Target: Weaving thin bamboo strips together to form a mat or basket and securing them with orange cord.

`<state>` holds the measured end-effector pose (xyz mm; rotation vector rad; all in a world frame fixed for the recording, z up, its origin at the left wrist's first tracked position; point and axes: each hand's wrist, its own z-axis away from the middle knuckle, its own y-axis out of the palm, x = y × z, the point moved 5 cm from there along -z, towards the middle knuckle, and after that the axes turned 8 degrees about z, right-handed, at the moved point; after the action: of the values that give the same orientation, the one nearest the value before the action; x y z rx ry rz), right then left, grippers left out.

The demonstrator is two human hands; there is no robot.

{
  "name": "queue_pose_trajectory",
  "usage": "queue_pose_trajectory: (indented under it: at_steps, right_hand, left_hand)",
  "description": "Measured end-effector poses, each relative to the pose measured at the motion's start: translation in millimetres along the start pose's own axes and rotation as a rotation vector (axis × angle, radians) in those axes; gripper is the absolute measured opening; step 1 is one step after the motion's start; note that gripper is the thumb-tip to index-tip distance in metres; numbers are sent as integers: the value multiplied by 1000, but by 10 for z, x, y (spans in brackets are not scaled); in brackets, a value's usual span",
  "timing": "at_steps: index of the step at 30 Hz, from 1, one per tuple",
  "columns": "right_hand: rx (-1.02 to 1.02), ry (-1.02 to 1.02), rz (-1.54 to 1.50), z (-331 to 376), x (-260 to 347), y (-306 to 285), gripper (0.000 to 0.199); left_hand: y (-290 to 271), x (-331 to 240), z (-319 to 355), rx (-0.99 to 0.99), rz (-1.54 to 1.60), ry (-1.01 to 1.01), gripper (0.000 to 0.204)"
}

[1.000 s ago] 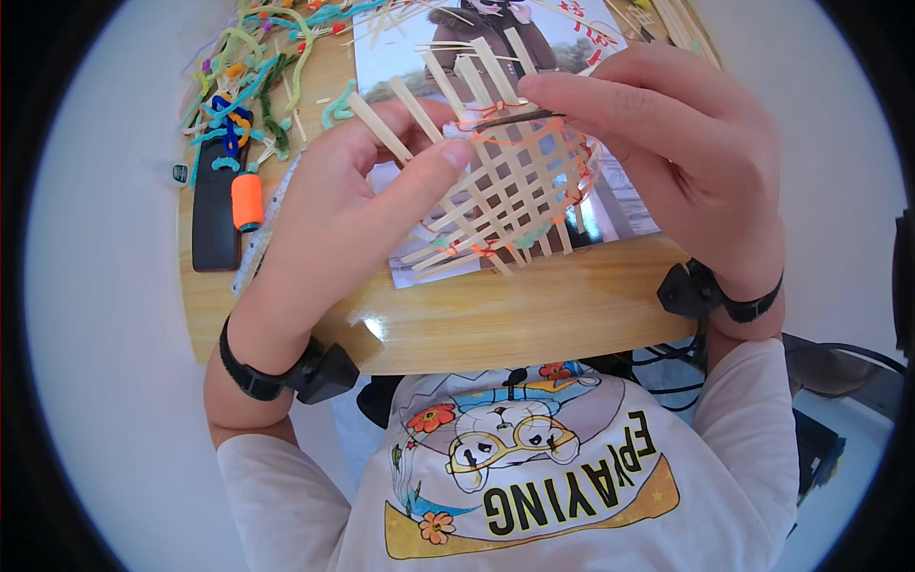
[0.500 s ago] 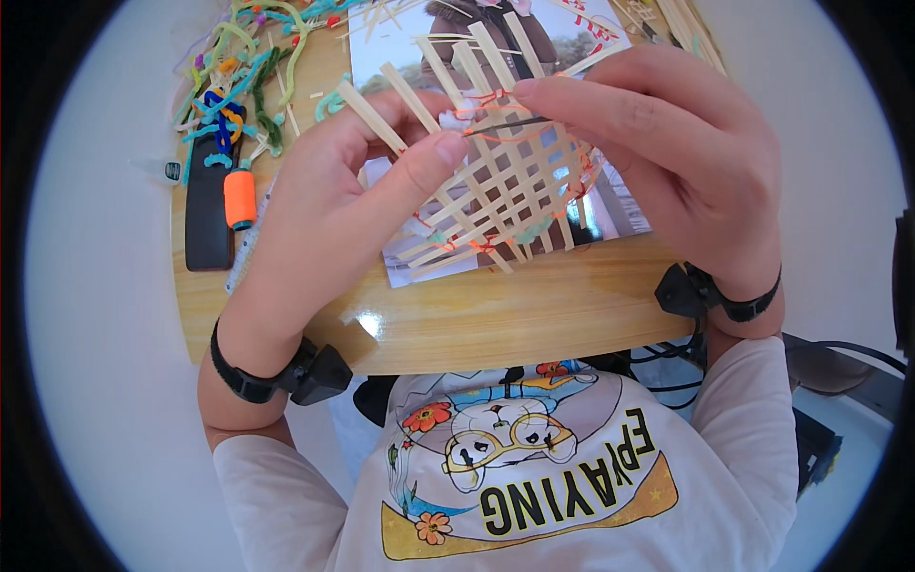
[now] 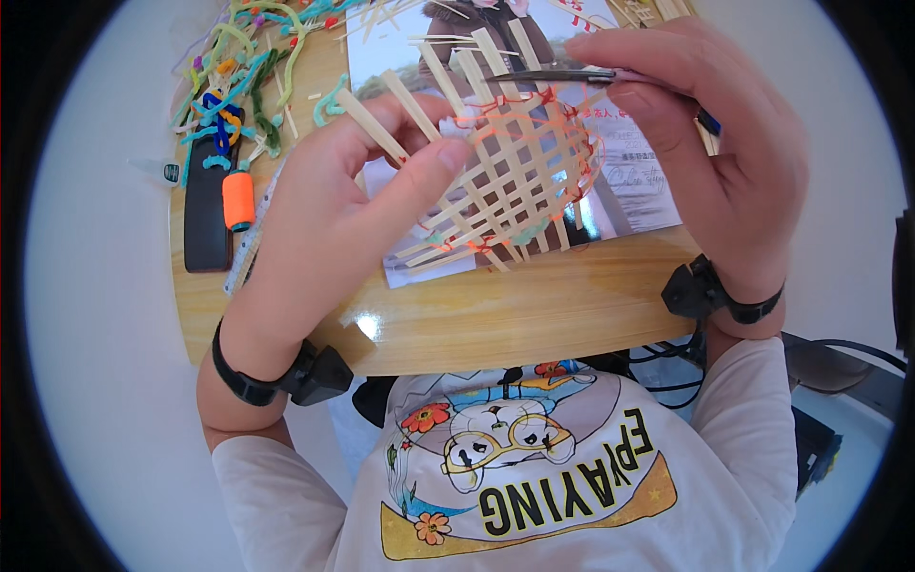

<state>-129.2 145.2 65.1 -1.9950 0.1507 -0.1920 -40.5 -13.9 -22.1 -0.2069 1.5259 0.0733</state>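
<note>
A round lattice of woven bamboo strips (image 3: 521,170) is held above the middle of the wooden table (image 3: 457,324), over a glossy printed sheet (image 3: 653,205). The longest loose strip ends are pointed toward the table's far edge, leaning to its left; shorter ends are aimed at the near edge. The long axis is thus laid from the near edge to the far edge, tilted slightly left. The rim is bound with orange-red thread (image 3: 598,157), and a white fluffy tuft (image 3: 456,125) is fixed at the upper left of the rim.

The rim's left side is pinched by the left hand (image 3: 329,195), its thumb laid straight over the front and its fingers bent behind the strips. By the right hand (image 3: 739,143), raised near the table's right edge, a slim dark pointed tool (image 3: 548,75) is gripped between thumb and index finger, the other fingers curled. Its tip is directed left across the upper strips; whether they are touched cannot be told.

Toward the left edge, an orange thread spool (image 3: 237,200) is placed beside a dark elongated case (image 3: 207,219), with colourful pipe cleaners (image 3: 221,114) heaped toward the far left corner.
</note>
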Motion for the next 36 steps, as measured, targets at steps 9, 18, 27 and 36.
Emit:
queue_pose_trajectory:
  at_steps: [9, 18, 27, 36]
  right_hand:
    - [-277, -120, -89, 112, 1, 318, 26]
    - [-313, -135, -121, 119, 29, 314, 23]
    - [-218, -92, -147, 75, 33, 289, 28]
    - [-146, -180, -220, 79, -40, 222, 25]
  left_hand:
    - [47, -60, 25, -8, -61, 73, 29]
    - [45, -63, 12, 17, 235, 28, 30]
    - [17, 25, -20, 20, 225, -92, 19]
    - [-52, 63, -68, -36, 171, -94, 27]
